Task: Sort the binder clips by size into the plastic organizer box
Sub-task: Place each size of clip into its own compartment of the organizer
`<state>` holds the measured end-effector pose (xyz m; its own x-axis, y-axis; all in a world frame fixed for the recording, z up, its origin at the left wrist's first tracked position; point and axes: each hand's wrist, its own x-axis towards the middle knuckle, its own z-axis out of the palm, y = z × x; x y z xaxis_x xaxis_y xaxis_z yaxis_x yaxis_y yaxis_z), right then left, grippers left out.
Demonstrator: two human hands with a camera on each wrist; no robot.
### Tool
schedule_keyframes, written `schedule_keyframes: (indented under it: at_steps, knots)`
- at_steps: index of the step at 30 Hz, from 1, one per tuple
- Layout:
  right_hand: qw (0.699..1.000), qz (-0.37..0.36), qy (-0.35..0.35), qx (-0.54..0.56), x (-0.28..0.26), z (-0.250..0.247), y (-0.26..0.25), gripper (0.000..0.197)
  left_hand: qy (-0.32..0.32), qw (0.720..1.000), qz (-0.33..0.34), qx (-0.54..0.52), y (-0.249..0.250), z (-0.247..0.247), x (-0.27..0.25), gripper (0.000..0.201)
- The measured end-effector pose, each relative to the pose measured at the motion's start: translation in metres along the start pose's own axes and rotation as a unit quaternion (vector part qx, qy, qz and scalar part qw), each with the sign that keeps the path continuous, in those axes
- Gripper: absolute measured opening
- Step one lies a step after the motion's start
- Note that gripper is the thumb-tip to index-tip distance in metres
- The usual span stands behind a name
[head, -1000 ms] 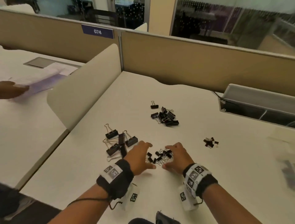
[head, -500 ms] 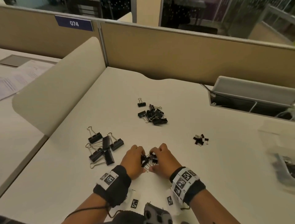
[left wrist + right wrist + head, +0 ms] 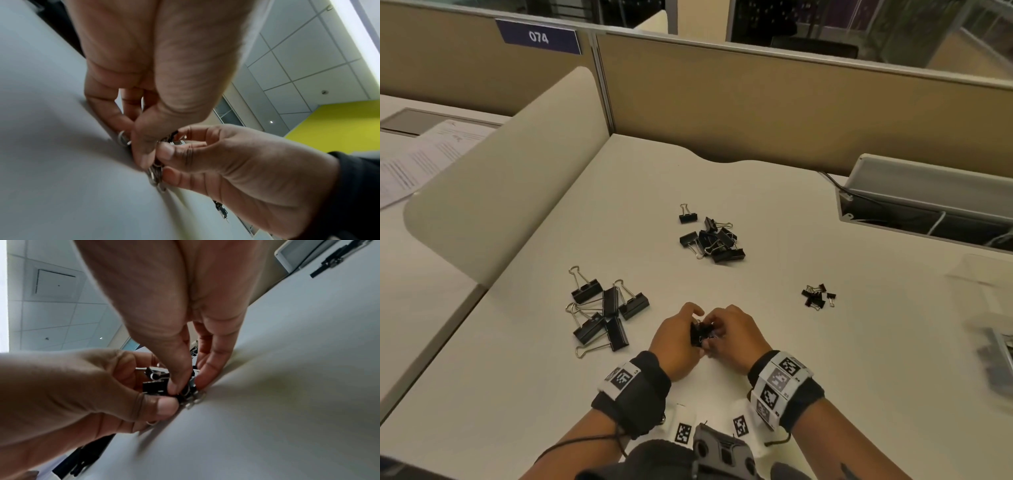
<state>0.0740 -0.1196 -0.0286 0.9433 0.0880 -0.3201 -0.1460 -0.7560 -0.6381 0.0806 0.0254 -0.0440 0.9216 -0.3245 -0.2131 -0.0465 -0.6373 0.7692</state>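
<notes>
My left hand (image 3: 681, 337) and right hand (image 3: 732, 334) meet over a bunch of small black binder clips (image 3: 701, 333) on the white desk (image 3: 791, 342), fingers curled around them from both sides. In the right wrist view the clips (image 3: 156, 387) are pinched between thumbs and fingertips, and in the left wrist view their wire handles (image 3: 156, 173) touch the desk. A pile of large clips (image 3: 604, 310) lies to the left, medium clips (image 3: 714, 240) farther back, tiny clips (image 3: 818, 296) to the right. The clear organizer box (image 3: 996, 349) is blurred at the right edge.
A curved cream divider (image 3: 510, 178) borders the desk on the left, a tan partition (image 3: 756, 102) runs along the back. An open cable tray (image 3: 928, 209) with wires sits at back right. Printed papers (image 3: 424, 157) lie on the neighbouring desk.
Both hands have closed inward, scooping the scattered small clips into one tight bunch and gripping it. The head view has tilted down and shifted.
</notes>
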Motion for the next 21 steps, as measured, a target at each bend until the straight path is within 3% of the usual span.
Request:
schedule_keyframes:
  at_steps: [7,13,17,21]
  knots:
    - [0.998,-0.019,0.052,0.043,-0.007,-0.002,-0.004,0.026,0.046,0.998,0.004,-0.053,-0.003,0.001,-0.001,0.036]
    - [0.995,-0.05,0.073,0.046,-0.014,-0.002,-0.018,0.027,0.066,0.979,-0.008,-0.195,-0.002,-0.002,-0.006,0.027]
    - [0.994,-0.084,0.053,0.055,-0.018,-0.004,-0.027,0.031,0.025,0.912,-0.07,-0.403,0.005,-0.007,-0.014,0.036]
    - [0.987,-0.106,0.077,0.088,-0.021,-0.013,-0.024,0.026,-0.009,0.765,-0.134,-0.63,0.006,-0.012,-0.018,0.04]
